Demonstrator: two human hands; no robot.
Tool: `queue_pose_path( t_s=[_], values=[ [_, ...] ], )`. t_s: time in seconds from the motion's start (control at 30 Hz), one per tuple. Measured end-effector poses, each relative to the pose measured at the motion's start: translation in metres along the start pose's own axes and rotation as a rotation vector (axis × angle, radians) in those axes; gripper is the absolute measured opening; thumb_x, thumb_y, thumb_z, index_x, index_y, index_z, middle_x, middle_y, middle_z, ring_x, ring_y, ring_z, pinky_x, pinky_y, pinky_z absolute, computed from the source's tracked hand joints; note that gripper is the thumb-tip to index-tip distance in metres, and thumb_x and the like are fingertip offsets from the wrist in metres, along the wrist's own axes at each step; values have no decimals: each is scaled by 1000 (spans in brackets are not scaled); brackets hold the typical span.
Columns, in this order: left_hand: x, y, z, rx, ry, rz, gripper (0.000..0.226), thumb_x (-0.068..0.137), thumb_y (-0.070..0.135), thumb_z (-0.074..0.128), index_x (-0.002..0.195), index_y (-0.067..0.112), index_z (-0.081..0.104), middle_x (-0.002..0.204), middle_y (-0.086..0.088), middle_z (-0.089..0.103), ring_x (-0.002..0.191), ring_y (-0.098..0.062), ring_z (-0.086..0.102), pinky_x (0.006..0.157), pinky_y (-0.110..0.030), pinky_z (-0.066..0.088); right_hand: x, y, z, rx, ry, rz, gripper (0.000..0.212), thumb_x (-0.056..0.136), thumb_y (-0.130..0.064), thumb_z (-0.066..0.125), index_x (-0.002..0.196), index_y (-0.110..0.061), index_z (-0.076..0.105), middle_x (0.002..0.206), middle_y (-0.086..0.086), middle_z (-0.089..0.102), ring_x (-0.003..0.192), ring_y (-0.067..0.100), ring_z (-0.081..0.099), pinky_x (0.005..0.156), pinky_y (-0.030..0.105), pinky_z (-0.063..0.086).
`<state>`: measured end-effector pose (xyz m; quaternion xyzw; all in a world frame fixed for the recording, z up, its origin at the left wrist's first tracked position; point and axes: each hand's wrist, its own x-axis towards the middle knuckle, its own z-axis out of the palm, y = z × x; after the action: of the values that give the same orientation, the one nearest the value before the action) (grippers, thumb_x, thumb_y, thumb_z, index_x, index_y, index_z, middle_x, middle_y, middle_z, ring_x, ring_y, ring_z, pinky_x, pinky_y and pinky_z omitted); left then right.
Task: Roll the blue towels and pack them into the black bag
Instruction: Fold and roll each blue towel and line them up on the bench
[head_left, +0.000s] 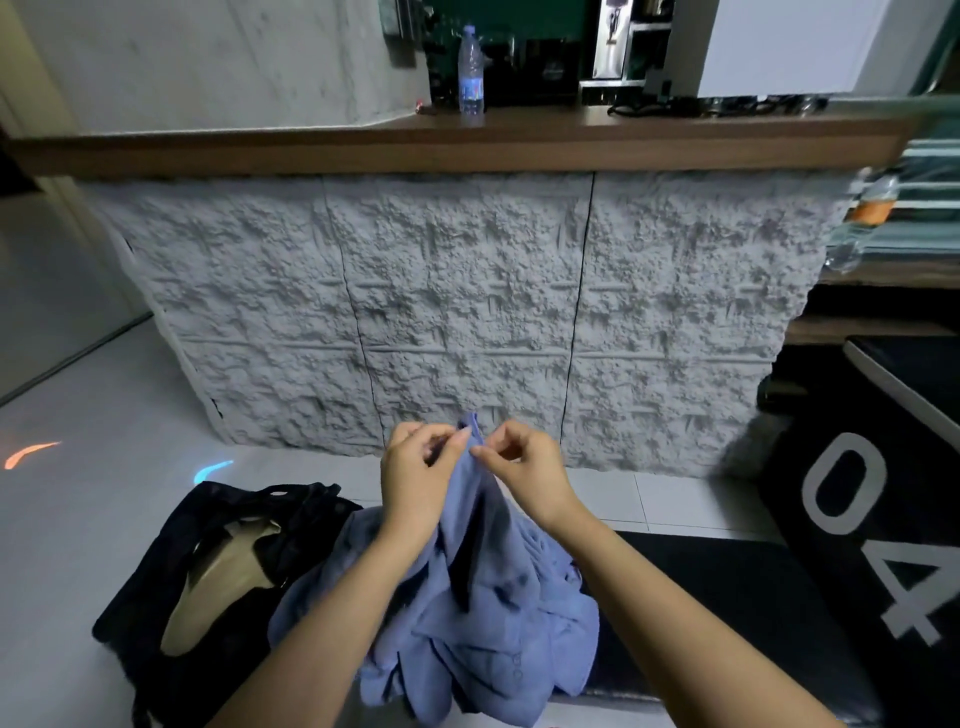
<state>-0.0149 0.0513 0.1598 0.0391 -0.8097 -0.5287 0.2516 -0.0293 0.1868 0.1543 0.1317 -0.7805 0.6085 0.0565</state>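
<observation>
view from the person's head, looking down at two bare forearms raised in front of a rough grey stone-textured wall (467, 312) under a wooden counter.

the left hand (421, 478) and the right hand (524, 473) are close together, almost touching, at the middle of the view. the fingers (460, 440) of each hand are curled narrow and pinch the same top edge of one blue towel (462, 504). a small tip of cloth sticks up between the two hands.

from that pinch the towel hangs straight down, so its long axis runs top to bottom, away from the fingers and toward the person. its lower part runs into a loose heap of blue towels (467, 639) lying below the wrists, partly on the pale tiled floor (78, 519) and partly on a black mat (701, 597) to the right.

the black bag (306, 525) lies on the floor just left of the heap, touching it, with its mouth slumped open and a tan lining (223, 577) showing. it is nearer the left hand than the right.

the towel looks bunched and not yet rolled. the next move probably means sliding the hands apart along the top edge to open the cloth flat. no rolled towel can be seen in the bag.
</observation>
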Motion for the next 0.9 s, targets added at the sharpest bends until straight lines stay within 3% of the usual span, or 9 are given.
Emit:
queue_pose_path(
  t_s=[0.07, 0.2, 0.3, 0.4, 0.47, 0.57, 0.7, 0.8, 0.9],
  values=[
    [-9, 21, 0, -120, -46, -92, 15, 77, 22, 76, 68, 21, 64, 66, 0, 64, 60, -4, 57, 63, -24, 48, -2, -9, -4, -63, 16, -43, 19, 85, -12, 67, 69, -12, 56, 65, 3, 58, 61, 8, 51, 59, 24, 43],
    [-9, 29, 1, -337, -182, -337, 19, 82, 24, 71, 65, 15, 71, 82, -21, 70, 79, -21, 64, 83, -46, 53, -9, -15, -12, -71, -42, -82, 5, 86, -11, 67, 83, -11, 63, 82, 4, 65, 77, 15, 60, 70, 23, 49],
    [-5, 35, -4, -437, -238, -440, 19, 89, 16, 63, 74, 5, 65, 81, -16, 65, 80, -22, 60, 77, -35, 50, -12, -18, -23, 41, -48, -5, 16, 85, -20, 70, 92, -10, 59, 83, -3, 59, 75, 10, 57, 70, 19, 46],
    [-2, 51, -8, -344, -374, -379, 22, 94, 12, 53, 77, 6, 65, 72, -5, 66, 72, -15, 63, 66, -21, 50, -9, -24, -31, -46, -40, -22, 21, 83, -23, 72, 89, -7, 59, 83, 1, 60, 72, 8, 54, 68, 18, 43],
    [3, 57, -10, -239, -379, -288, 23, 95, 11, 50, 78, 4, 64, 72, -7, 60, 72, -17, 54, 67, -26, 43, -5, -28, -34, -164, -57, -54, 8, 88, -15, 65, 81, -11, 62, 82, 6, 63, 74, 13, 55, 68, 21, 43],
    [16, 63, -15, -157, -303, -191, 20, 93, 6, 49, 88, -4, 65, 82, -22, 64, 76, -18, 53, 70, -30, 40, 1, -32, -37, -273, -17, -74, 16, 88, -1, 49, 83, -10, 61, 82, 9, 59, 76, 23, 54, 71, 34, 44],
    [22, 81, -16, -158, -312, -91, 17, 93, 6, 48, 82, 3, 61, 73, -13, 53, 70, -17, 44, 66, -28, 32, 6, -40, -36, -251, 146, -84, 27, 77, 7, 47, 92, -12, 57, 79, -2, 59, 67, 11, 51, 58, 10, 37],
    [33, 91, -22, -136, -250, -35, 21, 93, 9, 48, 81, -4, 59, 68, -11, 43, 65, -16, 35, 57, -27, 24, 10, -37, -45, -235, 213, -32, 20, 76, 6, 52, 83, -13, 54, 70, -2, 56, 58, 14, 49, 52, 12, 35],
    [54, 87, -40, -137, -96, -71, 21, 92, 11, 49, 74, 8, 58, 68, -6, 48, 64, -13, 38, 56, -26, 27, 9, -26, -66, -258, 195, 48, 17, 79, 3, 58, 80, -14, 56, 68, -6, 56, 52, 3, 48, 49, 13, 36]
  ],
)
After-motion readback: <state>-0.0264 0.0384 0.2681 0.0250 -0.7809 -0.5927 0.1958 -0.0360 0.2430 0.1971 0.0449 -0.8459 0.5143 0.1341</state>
